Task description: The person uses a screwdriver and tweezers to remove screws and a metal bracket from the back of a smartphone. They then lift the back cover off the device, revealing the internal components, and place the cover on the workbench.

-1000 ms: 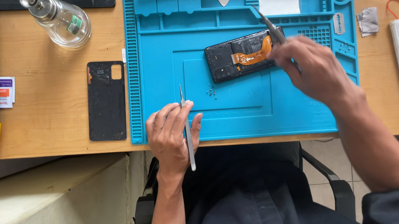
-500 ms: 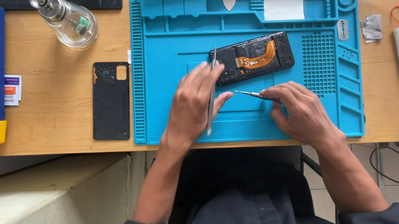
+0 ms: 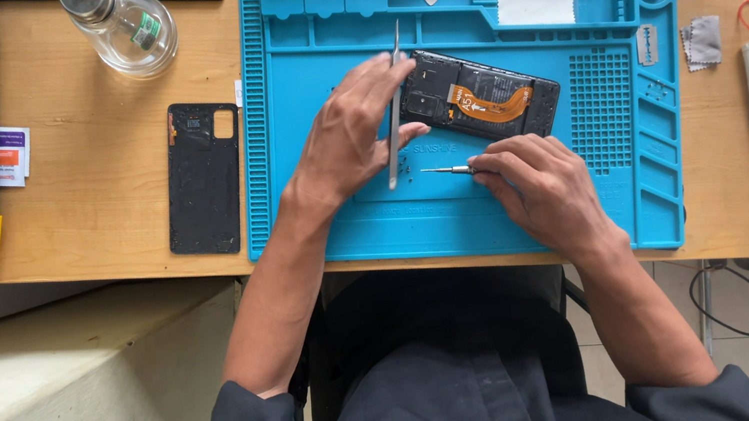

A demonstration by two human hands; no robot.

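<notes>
While left hand [image 3: 352, 138] pinches tweezers [image 3: 393, 111] at phone [image 3: 483, 101] edge, right hand [image 3: 538, 188] grips screwdriver [image 3: 449, 170]; mat [image 3: 310, 191] bare leftward.

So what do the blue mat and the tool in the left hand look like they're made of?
Blue mat: probably silicone or soft rubber, matte, with moulded ribs and compartments. Tool in the left hand: likely steel; thin, flat, silvery-grey with a dull sheen.

A matt blue rubbery work mat [image 3: 345, 215] lies on the smooth pale wooden desk [image 3: 87, 188]; the thin steel tweezers [image 3: 393, 106] gleam, the clear glass bottle [image 3: 126, 29] shines.
</notes>
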